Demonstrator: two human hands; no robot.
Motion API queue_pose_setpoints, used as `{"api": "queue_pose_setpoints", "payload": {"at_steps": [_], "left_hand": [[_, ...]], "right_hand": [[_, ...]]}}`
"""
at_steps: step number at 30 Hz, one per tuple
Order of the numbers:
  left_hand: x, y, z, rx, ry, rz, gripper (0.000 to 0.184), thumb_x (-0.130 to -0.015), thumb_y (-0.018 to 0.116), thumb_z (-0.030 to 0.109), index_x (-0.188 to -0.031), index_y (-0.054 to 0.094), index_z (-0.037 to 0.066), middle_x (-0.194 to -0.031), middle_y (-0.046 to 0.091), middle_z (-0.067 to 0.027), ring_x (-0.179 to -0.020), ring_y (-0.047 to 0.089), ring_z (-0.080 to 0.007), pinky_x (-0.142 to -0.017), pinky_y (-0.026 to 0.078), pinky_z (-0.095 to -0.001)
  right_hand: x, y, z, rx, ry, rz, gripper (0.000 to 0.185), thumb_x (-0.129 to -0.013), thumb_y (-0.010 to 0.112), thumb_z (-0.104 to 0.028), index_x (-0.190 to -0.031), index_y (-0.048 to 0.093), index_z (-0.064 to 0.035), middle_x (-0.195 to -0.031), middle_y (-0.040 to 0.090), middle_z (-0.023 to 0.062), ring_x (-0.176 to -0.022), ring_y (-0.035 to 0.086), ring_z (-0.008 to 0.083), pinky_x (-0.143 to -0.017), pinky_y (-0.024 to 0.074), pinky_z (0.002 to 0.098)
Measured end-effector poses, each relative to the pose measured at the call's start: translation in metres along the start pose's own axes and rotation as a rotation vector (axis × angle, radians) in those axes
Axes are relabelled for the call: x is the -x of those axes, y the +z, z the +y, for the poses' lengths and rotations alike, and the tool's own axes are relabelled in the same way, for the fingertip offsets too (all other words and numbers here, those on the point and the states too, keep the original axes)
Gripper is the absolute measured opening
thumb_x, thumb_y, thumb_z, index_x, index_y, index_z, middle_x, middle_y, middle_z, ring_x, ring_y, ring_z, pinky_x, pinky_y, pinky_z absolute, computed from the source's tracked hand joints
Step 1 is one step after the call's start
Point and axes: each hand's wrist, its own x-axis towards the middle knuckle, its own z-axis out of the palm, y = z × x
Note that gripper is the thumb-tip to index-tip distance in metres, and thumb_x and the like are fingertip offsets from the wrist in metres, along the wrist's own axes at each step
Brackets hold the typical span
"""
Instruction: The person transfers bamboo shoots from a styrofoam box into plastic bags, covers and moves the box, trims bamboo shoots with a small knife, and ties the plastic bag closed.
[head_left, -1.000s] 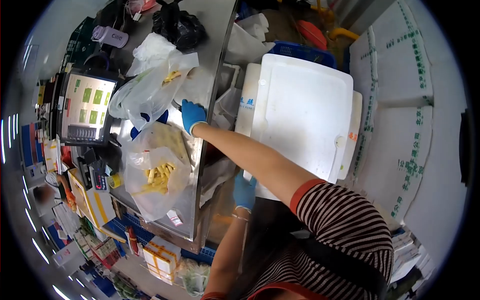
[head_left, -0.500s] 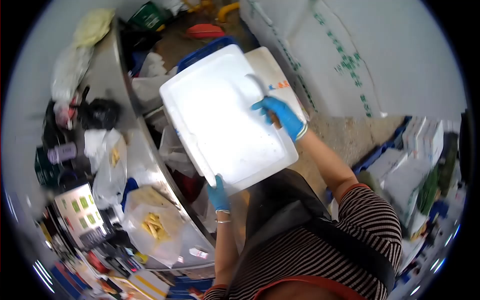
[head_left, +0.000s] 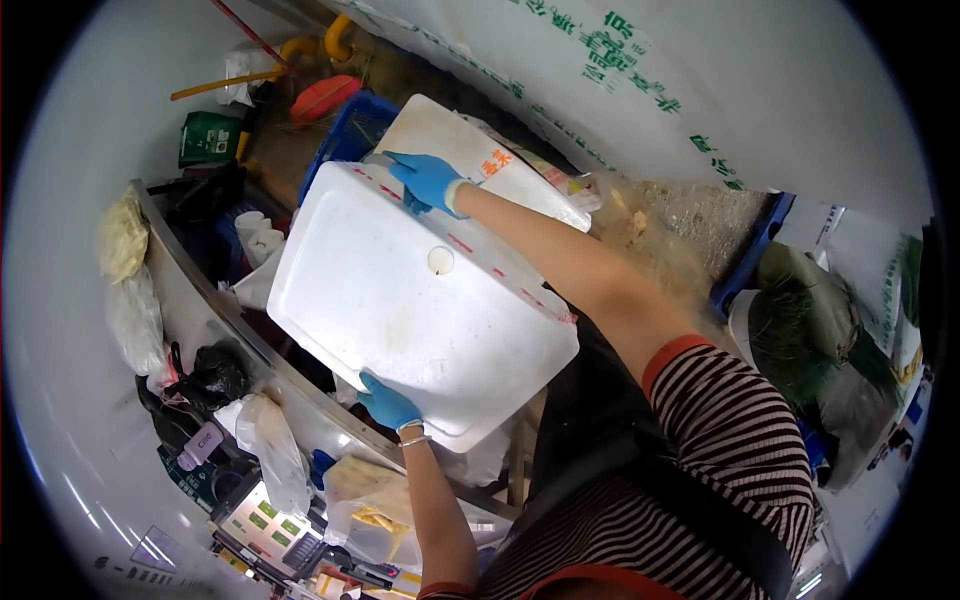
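Note:
A white foam box (head_left: 400, 300) fills the middle of the view, tilted, with red marks along its upper side and a round spot on the face turned to me. My left hand (head_left: 390, 402), in a blue glove, grips the box's lower edge. At the far upper edge is my right hand (head_left: 425, 183), also gloved in blue, its fingers bent over the side with red marks. Behind it lies another white foam box (head_left: 440, 135) with orange writing.
A blue crate (head_left: 355, 128) stands behind the boxes. On the left, a metal counter (head_left: 188, 300) bears plastic bags, a black bag (head_left: 218, 375), a purple bottle (head_left: 200, 446) and a screen (head_left: 268, 520). Large white boxes (head_left: 640, 75) line the upper right; greens (head_left: 790, 335) lie at the right.
The white box has turned over, so its closed face now shows instead of its hollow or recessed side. My right hand has moved left to its far edge. The view has turned.

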Motion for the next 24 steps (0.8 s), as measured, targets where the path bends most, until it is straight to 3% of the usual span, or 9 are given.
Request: {"api": "queue_pose_setpoints", "payload": {"at_steps": [5,9,12,13,15,18,20,22,24], "left_hand": [[0.008,-0.002,0.019,-0.119,-0.019,-0.015,0.072,-0.096,0.046,0.058,-0.126,0.050,-0.008,-0.108,0.062,-0.0219,-0.091,0.060,-0.0308,-0.081,0.048,-0.0407],[-0.004,0.001,-0.002,-0.061,0.042,0.005,0.072,-0.096,0.046,0.057,-0.127,0.050,-0.007,-0.110,0.062,-0.0221,-0.091,0.060,-0.0307,-0.082,0.049,-0.0401],[0.003,-0.002,0.013,-0.169,0.005,-0.014,0.075,-0.096,0.043,0.059,-0.126,0.050,-0.010,-0.113,0.061,-0.0246,-0.095,0.060,-0.0322,-0.086,0.049,-0.0389],[0.002,-0.002,0.009,-0.146,-0.007,-0.017,0.074,-0.096,0.044,0.058,-0.128,0.049,-0.009,-0.114,0.061,-0.0240,-0.095,0.061,-0.0320,-0.086,0.049,-0.0394],[-0.003,-0.003,-0.001,-0.100,-0.030,-0.030,0.072,-0.096,0.047,0.056,-0.131,0.048,-0.007,-0.117,0.061,-0.0227,-0.095,0.061,-0.0315,-0.084,0.049,-0.0403],[-0.008,-0.001,-0.003,-0.088,-0.066,-0.044,0.072,-0.096,0.046,0.056,-0.130,0.048,-0.007,-0.116,0.061,-0.0236,-0.095,0.062,-0.0327,-0.084,0.050,-0.0409],[-0.006,-0.004,-0.001,-0.213,-0.048,-0.035,0.076,-0.095,0.044,0.060,-0.128,0.049,-0.008,-0.111,0.062,-0.0251,-0.094,0.062,-0.0359,-0.082,0.050,-0.0431],[0.001,-0.003,0.001,-0.141,0.008,-0.027,0.079,-0.094,0.042,0.064,-0.127,0.050,-0.007,-0.107,0.063,-0.0258,-0.092,0.061,-0.0374,-0.079,0.050,-0.0449],[0.003,-0.006,0.003,-0.177,0.016,-0.038,0.080,-0.093,0.041,0.065,-0.125,0.050,-0.008,-0.105,0.063,-0.0259,-0.089,0.061,-0.0380,-0.077,0.050,-0.0451]], "right_hand": [[-0.041,0.009,-0.011,0.111,0.055,-0.087,0.037,-0.098,0.043,-0.033,-0.107,0.066,-0.0056,-0.086,0.065,0.0098,-0.068,0.064,0.0180,-0.065,0.0529,0.0323],[-0.055,0.017,-0.018,0.192,0.030,-0.081,0.037,-0.100,0.039,-0.030,-0.094,0.066,-0.0060,-0.079,0.062,0.0078,-0.064,0.058,0.0158,-0.064,0.0488,0.0298],[-0.089,0.022,0.017,0.863,-0.570,-0.083,0.038,-0.100,0.038,-0.032,-0.091,0.064,-0.0057,-0.078,0.062,0.0081,-0.064,0.058,0.0166,-0.063,0.0493,0.0312],[-0.084,0.025,0.018,0.603,-0.318,-0.094,0.037,-0.099,0.038,-0.034,-0.091,0.062,-0.0068,-0.076,0.061,0.0078,-0.062,0.057,0.0161,-0.057,0.0474,0.0317],[-0.039,0.009,0.006,0.402,-0.081,-0.198,0.036,-0.098,0.040,-0.034,-0.096,0.063,-0.0057,-0.078,0.062,0.0088,-0.064,0.059,0.0175,-0.059,0.0486,0.0318],[0.029,-0.018,0.036,0.218,0.134,-0.295,0.035,-0.098,0.043,-0.037,-0.092,0.060,-0.0071,-0.074,0.058,0.0061,-0.060,0.053,0.0157,-0.054,0.0443,0.0299],[0.082,-0.032,0.081,0.125,0.168,-0.308,0.034,-0.098,0.043,-0.038,-0.092,0.059,-0.0087,-0.072,0.057,0.0049,-0.058,0.052,0.0148,-0.051,0.0418,0.0294],[0.140,-0.045,0.111,0.249,0.203,-0.306,0.037,-0.100,0.041,-0.040,-0.094,0.061,-0.0091,-0.069,0.056,0.0045,-0.058,0.052,0.0135,-0.051,0.0440,0.0310],[0.176,-0.052,0.184,0.478,-0.215,-0.162,0.040,-0.100,0.041,-0.043,-0.094,0.061,-0.0088,-0.067,0.055,0.0043,-0.057,0.053,0.0139,-0.053,0.0460,0.0309]]}}
